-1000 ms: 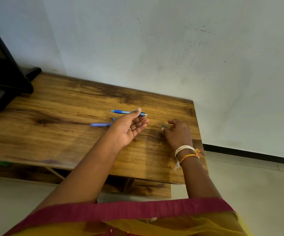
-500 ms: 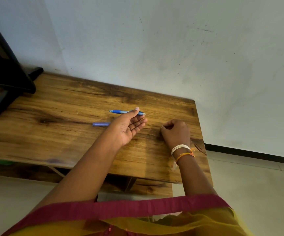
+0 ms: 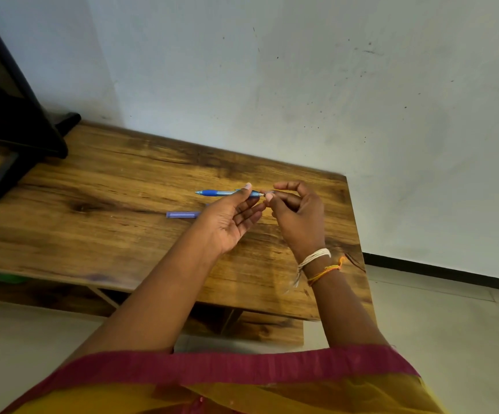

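Blue pen [image 3: 227, 192]: slim plastic barrel with a darker blue grip toward its left end, lying flat on the wooden table [image 3: 92, 234]. Your left hand [image 3: 230, 222]: just in front of the pen, palm up, fingers relaxed, holding nothing. Your right hand [image 3: 299, 216]: at the pen's right end, thumb and forefinger pinching a small piece [image 3: 267, 192], too tiny to identify. Purple tube [image 3: 181, 215]: short, smooth, just nearer you than the pen. Table: glossy, dark-streaked grain. Behind the pen, a scuffed pale wall [image 3: 332, 85]; far left of it, a black stand [image 3: 18, 138]
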Motion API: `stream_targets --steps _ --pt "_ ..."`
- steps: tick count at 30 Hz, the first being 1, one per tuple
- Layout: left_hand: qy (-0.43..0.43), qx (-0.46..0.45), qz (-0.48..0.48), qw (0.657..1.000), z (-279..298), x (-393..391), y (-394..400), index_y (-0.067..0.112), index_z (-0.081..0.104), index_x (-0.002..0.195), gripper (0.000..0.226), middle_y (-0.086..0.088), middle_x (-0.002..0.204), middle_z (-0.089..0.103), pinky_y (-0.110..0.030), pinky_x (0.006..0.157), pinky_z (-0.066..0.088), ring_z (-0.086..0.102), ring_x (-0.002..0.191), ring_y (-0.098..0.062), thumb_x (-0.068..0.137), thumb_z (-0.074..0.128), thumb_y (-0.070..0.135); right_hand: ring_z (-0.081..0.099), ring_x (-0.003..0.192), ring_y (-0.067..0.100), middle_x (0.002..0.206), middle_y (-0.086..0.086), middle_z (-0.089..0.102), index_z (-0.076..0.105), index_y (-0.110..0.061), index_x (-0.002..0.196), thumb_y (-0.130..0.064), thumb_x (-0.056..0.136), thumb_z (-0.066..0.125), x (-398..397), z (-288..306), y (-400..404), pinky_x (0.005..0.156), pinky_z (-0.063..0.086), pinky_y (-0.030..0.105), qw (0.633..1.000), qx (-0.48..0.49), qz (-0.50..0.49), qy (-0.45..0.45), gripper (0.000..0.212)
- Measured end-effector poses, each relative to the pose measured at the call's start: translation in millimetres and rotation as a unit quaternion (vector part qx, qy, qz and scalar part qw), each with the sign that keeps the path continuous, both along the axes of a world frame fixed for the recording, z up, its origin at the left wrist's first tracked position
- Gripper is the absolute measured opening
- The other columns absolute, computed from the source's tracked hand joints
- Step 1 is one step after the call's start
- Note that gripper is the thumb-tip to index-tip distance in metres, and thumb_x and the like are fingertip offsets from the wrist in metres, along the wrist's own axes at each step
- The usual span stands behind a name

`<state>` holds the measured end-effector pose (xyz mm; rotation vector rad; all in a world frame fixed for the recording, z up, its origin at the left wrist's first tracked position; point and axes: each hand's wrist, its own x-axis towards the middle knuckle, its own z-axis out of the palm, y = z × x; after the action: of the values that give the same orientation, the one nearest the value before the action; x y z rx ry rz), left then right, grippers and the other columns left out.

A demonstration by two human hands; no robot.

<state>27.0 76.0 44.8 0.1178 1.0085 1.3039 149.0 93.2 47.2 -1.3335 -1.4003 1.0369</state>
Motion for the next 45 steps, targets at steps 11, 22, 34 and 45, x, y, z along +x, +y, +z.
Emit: stream_targets --steps 11,22,34,45 --pt "0.002 0.009 0.017 1.000 1.6 -2.5 -0.3 0.005 0.065 0.087 0.012 -0.007 0.067 0.073 -0.024 0.061 0.060 0.072 0.062 -0.015 0.085 0.069 0.016 0.069 0.076 0.008 0.081 -0.003 0.073 0.067 -0.022 0.099 -0.011 0.085 0.069 2.0 2.8 -1.4 0.070 0.054 0.021 0.997 0.044 0.021 -0.064 0.018" --pt "0.010 0.016 0.011 1.000 2.5 -2.8 -1.0 0.004 0.065 0.086 0.012 -0.008 0.069 0.073 -0.024 0.060 0.060 0.073 0.063 -0.016 0.085 0.069 0.016 0.065 0.089 0.030 0.090 0.007 0.064 0.070 -0.016 0.113 -0.006 0.090 0.060 1.4 2.8 -0.5 0.085 0.056 0.045 0.995 0.040 0.039 -0.079 0.026" --pt "0.023 0.021 0.006 0.999 2.7 -3.6 -1.1 0.004 0.065 0.088 0.011 -0.007 0.067 0.074 -0.024 0.063 0.060 0.073 0.064 -0.015 0.086 0.068 0.015 0.071 0.084 0.016 0.091 0.004 0.075 0.075 -0.012 0.096 -0.009 0.085 0.069 4.3 5.7 -0.3 0.079 0.059 0.033 0.997 0.043 0.024 -0.065 0.012" --pt "0.030 0.026 0.004 0.999 1.3 -4.5 -0.5 0.005 0.064 0.089 0.012 -0.008 0.070 0.074 -0.025 0.063 0.060 0.073 0.066 -0.016 0.086 0.068 0.015 0.071 0.084 0.014 0.092 0.003 0.075 0.075 -0.013 0.096 -0.010 0.085 0.069 4.5 6.3 -0.7 0.078 0.059 0.031 0.996 0.051 0.026 -0.075 0.013"
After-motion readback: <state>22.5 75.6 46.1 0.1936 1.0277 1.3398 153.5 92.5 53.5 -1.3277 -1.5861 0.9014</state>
